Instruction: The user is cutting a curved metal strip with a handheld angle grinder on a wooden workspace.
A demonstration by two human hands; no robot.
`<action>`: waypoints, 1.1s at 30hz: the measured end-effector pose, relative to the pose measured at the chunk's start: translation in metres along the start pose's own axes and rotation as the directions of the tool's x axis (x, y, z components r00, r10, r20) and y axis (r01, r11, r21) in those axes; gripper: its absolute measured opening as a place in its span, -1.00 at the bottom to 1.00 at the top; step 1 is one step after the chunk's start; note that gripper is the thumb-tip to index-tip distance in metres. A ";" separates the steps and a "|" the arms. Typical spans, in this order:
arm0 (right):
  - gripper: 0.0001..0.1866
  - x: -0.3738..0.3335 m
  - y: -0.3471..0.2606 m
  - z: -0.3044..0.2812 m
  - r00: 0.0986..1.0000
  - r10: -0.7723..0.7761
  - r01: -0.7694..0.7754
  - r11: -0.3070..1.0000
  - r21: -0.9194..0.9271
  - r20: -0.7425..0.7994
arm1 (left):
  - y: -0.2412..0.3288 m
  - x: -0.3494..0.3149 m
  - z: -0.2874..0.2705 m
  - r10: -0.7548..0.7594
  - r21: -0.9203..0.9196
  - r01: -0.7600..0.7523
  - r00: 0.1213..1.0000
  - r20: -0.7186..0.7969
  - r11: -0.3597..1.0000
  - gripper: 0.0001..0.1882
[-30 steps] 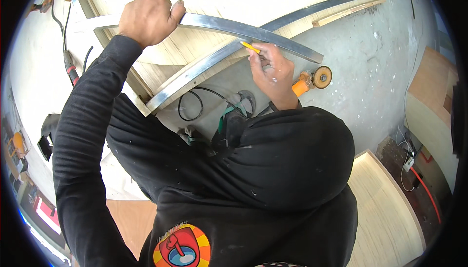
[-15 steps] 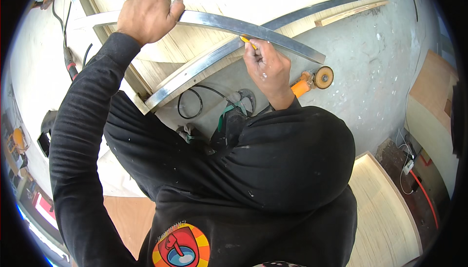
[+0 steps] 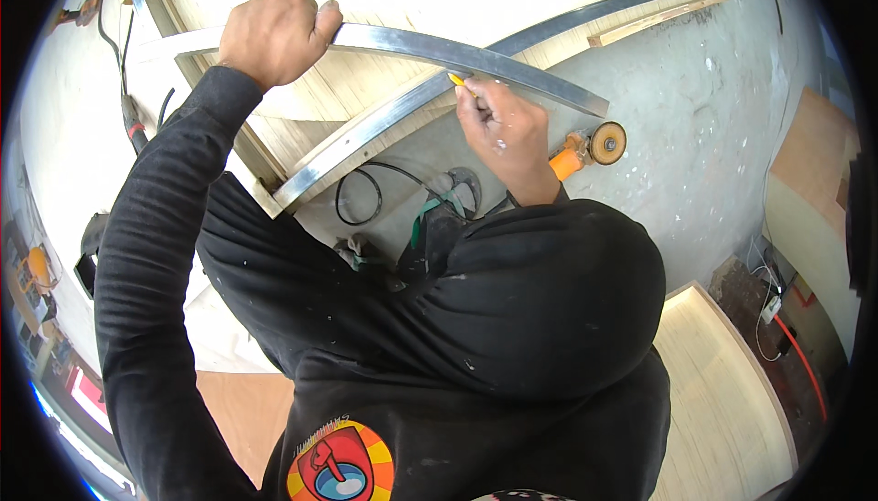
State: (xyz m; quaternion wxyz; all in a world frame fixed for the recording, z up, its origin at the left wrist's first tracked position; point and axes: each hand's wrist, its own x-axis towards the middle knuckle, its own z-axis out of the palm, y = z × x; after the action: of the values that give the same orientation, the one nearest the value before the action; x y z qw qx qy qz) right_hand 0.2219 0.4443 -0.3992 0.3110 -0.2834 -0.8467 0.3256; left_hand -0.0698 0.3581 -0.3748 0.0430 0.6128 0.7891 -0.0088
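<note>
My left hand (image 3: 279, 39) is closed over a shiny metal bar (image 3: 412, 46) that lies slantwise across another metal bar (image 3: 384, 112) edging a wooden panel (image 3: 306, 98). Between the fingertips of my right hand (image 3: 505, 126) is a short yellow pencil (image 3: 458, 81). Its end is at the lower metal bar, just below where the two bars cross; whether it touches the metal I cannot tell. The free right end of the upper bar reaches past the panel, over the floor.
An orange angle grinder (image 3: 581, 153) lies on the grey floor (image 3: 677, 172) right of my right hand. Its black cable (image 3: 357, 213) loops near my shoes. A wooden strip (image 3: 654, 22) lies along the panel's right edge. A red-and-black tool (image 3: 133, 121) is at the left.
Both hands stay on their holds. The pencil and my right hand have shifted very slightly down, relative to the bars' crossing; the view has moved a little.
</note>
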 end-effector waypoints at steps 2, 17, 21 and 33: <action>-0.85 -0.002 0.004 0.004 0.997 -0.080 0.080 0.992 -0.100 0.007 | 0.001 0.000 0.002 -0.012 -0.003 0.012 1.000 0.018 1.000 -0.32; -0.89 0.093 0.032 -0.091 0.936 0.143 -0.204 0.965 0.164 0.320 | 0.010 0.001 -0.026 -0.046 -0.055 0.048 0.998 0.048 0.997 -0.47; -0.83 0.125 0.057 -0.082 0.820 -0.058 -0.010 0.993 0.116 0.570 | 0.018 0.007 -0.027 -0.043 -0.067 0.048 0.996 0.084 0.997 -0.50; -0.90 0.139 0.089 -0.033 0.577 -0.081 -0.255 0.928 0.273 0.812 | 0.014 0.009 -0.037 -0.049 -0.100 0.068 0.981 0.186 0.993 -0.58</action>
State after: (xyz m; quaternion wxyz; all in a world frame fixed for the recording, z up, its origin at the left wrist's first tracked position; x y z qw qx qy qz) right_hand 0.1806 0.6074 -0.3965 -0.0808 -0.0827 -0.8039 0.5834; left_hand -0.0606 0.3730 -0.3385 0.1475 0.5828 0.7988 -0.0247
